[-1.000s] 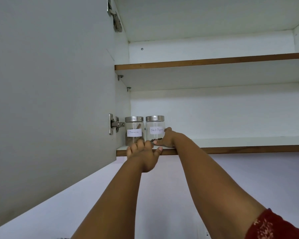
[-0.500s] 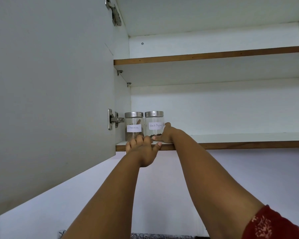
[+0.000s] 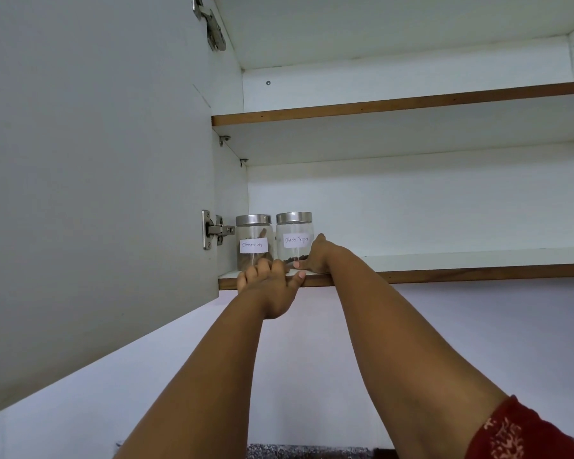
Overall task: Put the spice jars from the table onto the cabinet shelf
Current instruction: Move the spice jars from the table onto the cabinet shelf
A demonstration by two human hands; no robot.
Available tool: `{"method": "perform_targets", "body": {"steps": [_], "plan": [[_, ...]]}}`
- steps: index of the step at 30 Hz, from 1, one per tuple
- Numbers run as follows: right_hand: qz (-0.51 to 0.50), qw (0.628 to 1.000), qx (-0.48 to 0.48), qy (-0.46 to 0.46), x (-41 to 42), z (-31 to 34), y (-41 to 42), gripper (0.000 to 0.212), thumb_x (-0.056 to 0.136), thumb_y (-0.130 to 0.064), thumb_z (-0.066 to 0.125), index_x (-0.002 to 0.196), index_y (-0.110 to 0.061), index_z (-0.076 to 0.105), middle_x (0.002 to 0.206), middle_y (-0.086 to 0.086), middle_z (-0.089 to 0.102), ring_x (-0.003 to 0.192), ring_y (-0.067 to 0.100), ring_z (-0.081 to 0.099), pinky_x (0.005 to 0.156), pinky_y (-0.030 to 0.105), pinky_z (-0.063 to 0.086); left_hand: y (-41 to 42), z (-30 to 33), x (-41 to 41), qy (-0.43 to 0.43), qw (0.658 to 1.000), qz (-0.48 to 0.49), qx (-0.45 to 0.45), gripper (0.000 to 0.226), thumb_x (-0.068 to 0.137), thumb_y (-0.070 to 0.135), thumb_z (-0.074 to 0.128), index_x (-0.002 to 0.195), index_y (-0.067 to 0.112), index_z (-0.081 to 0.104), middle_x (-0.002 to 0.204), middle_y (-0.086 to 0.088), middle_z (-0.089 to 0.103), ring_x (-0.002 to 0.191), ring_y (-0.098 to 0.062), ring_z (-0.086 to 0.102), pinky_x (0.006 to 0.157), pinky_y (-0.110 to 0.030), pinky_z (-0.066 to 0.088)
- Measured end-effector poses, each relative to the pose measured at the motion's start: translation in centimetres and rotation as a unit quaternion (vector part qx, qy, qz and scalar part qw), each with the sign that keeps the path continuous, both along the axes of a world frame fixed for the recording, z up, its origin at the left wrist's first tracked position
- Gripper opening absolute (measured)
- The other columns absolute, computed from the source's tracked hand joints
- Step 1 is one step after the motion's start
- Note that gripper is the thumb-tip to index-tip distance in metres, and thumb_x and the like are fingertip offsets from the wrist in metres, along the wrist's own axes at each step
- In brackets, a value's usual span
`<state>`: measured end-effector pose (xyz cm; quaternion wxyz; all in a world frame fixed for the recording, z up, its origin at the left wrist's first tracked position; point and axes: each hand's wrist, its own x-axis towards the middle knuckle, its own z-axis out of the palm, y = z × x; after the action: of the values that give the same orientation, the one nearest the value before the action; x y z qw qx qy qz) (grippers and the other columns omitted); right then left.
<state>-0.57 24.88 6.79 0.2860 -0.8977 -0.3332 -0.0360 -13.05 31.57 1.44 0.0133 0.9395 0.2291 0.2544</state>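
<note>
White open cabinet door [image 3: 90, 193], pale wall [image 3: 478, 326] below

Place: we take this for a home kitchen.
Cabinet: we see a white wall cabinet [image 3: 411, 207] with brown-edged shelves and an open hinged door [image 3: 96, 160].
Jars: we read "Cinnamon" [image 3: 253, 245] and "Black Pepper" [image 3: 295, 240] on handwritten labels.

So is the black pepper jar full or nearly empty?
Nearly empty. Through the clear glass of the black pepper jar, only a thin dark layer lies at the bottom; above it the jar is see-through up to the metal lid.
</note>
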Motion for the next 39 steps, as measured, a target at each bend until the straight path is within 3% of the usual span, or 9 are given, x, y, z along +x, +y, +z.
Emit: {"method": "perform_targets", "body": {"steps": [6,11,14,17,20,24,27,32,39], "plan": [[0.011,1.000,-0.003,0.012,-0.4,0.1,-0.2,0.109,0.095,-0.035,0.060,0.146,-0.003,-0.031,0.159,0.019,0.021,0.143,0.033,0.028,0.116,0.037,0.022,0.0,-0.1,0.0,0.001,1.000,0.002,0.002,0.061,0.098,0.060,0.018,0.141,0.018,0.033,0.148,-0.012,0.030,0.139,-0.031,0.025,0.114,-0.045,0.018],[0.020,0.998,0.039,0.044,-1.3,0.2,-2.2,0.114,0.093,-0.032,0.064,0.144,-0.008,-0.035,0.156,0.022,0.026,0.140,0.034,0.033,0.114,0.039,0.025,-0.1,0.2,-0.1,0.013,1.000,0.008,-0.002,0.066,0.097,0.061,0.016,0.144,0.016,0.030,0.151,-0.014,0.025,0.141,-0.033,0.021,0.115,-0.046,0.017],[-0.038,0.999,-0.005,-0.014,-2.0,-1.4,-3.3,0.094,0.098,-0.044,0.045,0.150,-0.011,-0.025,0.151,0.022,0.037,0.134,0.035,0.042,0.109,0.041,0.032,-0.2,0.1,-0.2,0.014,1.000,0.006,-0.006,0.066,0.097,0.061,0.017,0.145,0.017,0.030,0.153,-0.015,0.023,0.142,-0.034,0.019,0.116,-0.047,0.017],[-0.094,0.977,-0.059,-0.184,-3.6,-3.6,-4.5,0.060,0.101,-0.043,0.020,0.156,-0.021,0.010,0.143,0.013,0.049,0.128,0.031,0.048,0.101,0.041,0.034,-0.2,0.0,-0.1,0.001,1.000,0.018,0.007,0.065,0.098,0.059,0.017,0.145,0.016,0.029,0.153,-0.016,0.024,0.141,-0.034,0.022,0.116,-0.047,0.017],[-0.082,0.956,-0.056,-0.275,-4.5,-5.6,-6.5,0.049,0.103,-0.037,0.018,0.146,-0.026,0.038,0.141,0.006,0.051,0.128,0.028,0.045,0.105,0.043,0.029,-1.0,-0.9,0.2,-0.013,0.999,0.038,0.028,0.064,0.100,0.056,0.016,0.145,0.012,0.029,0.153,-0.019,0.025,0.142,-0.035,0.022,0.119,-0.048,0.011],[-0.038,0.956,-0.010,-0.291,-5.0,-9.6,-11.2,0.053,0.102,-0.034,0.037,0.153,-0.028,0.023,0.159,0.001,0.023,0.147,0.024,0.016,0.117,0.043,0.017,-1.7,-4.6,-0.7,-0.121,0.989,-0.002,0.089,0.060,0.098,0.039,0.042,0.146,0.005,0.030,0.152,-0.021,0.028,0.140,-0.038,0.025,0.115,-0.047,0.020],[-0.070,0.974,0.085,-0.198,-5.5,-16.3,-15.3,0.058,0.100,-0.038,0.043,0.152,-0.021,0.025,0.158,0.005,0.023,0.146,0.025,0.019,0.117,0.041,0.022,-3.6,-11.8,-2.2,-0.200,0.973,-0.055,0.096,0.059,0.091,0.028,0.053,0.143,0.005,0.037,0.149,-0.019,0.034,0.137,-0.037,0.032,0.114,-0.046,0.024],[-0.183,0.978,0.101,-0.004,-7.8,-32.5,-21.1,0.047,0.098,-0.036,0.048,0.141,-0.018,0.041,0.141,0.011,0.044,0.133,0.028,0.035,0.108,0.039,0.034,-11.1,-25.9,-3.0,-0.029,0.995,-0.046,-0.089,0.068,0.092,0.037,0.046,0.147,0.003,0.025,0.147,-0.021,0.035,0.135,-0.036,0.032,0.116,-0.045,0.022],[-0.280,0.956,0.059,0.067,-11.4,-45.3,-28.3,0.038,0.097,-0.038,0.051,0.127,-0.016,0.053,0.129,0.011,0.055,0.124,0.029,0.042,0.100,0.040,0.039,-19.7,-41.0,-7.1,0.108,0.916,-0.116,-0.368,0.062,0.092,0.032,0.057,0.144,0.008,0.032,0.141,-0.014,0.044,0.133,-0.033,0.033,0.108,-0.043,0.034]]}}
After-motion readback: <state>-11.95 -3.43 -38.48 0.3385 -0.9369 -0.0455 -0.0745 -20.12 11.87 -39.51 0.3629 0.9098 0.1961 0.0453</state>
